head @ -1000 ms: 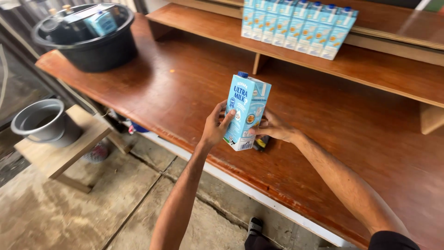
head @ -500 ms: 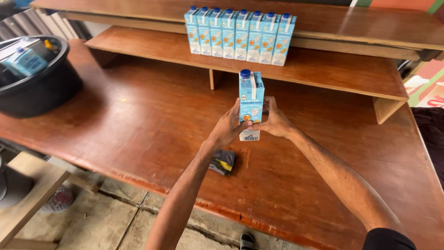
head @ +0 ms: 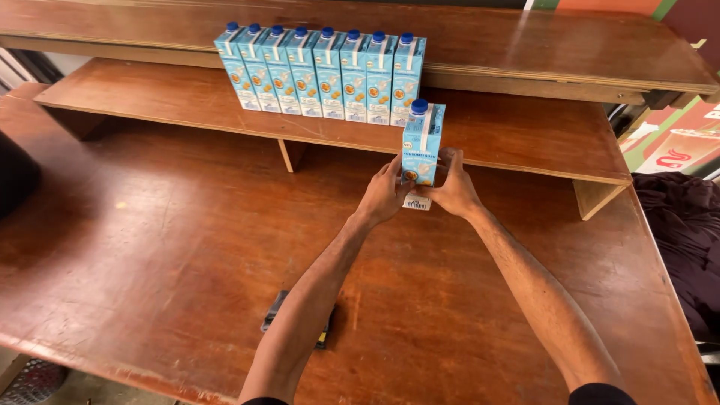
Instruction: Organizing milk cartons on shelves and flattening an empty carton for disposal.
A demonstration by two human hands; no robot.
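Carton (head: 422, 146) of milk, blue-capped, raised since a second ago from over near tabletop (head: 150, 247) toward low shelf (head: 525, 135); clamped upright between left hand (head: 385, 196) and right hand (head: 450, 187), just right of eight-carton row (head: 322, 71).

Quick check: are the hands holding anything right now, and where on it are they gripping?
Yes. Both hands hold one blue carton upright: the left hand and right hand clasp its lower part from opposite sides, leaving the capped top free.
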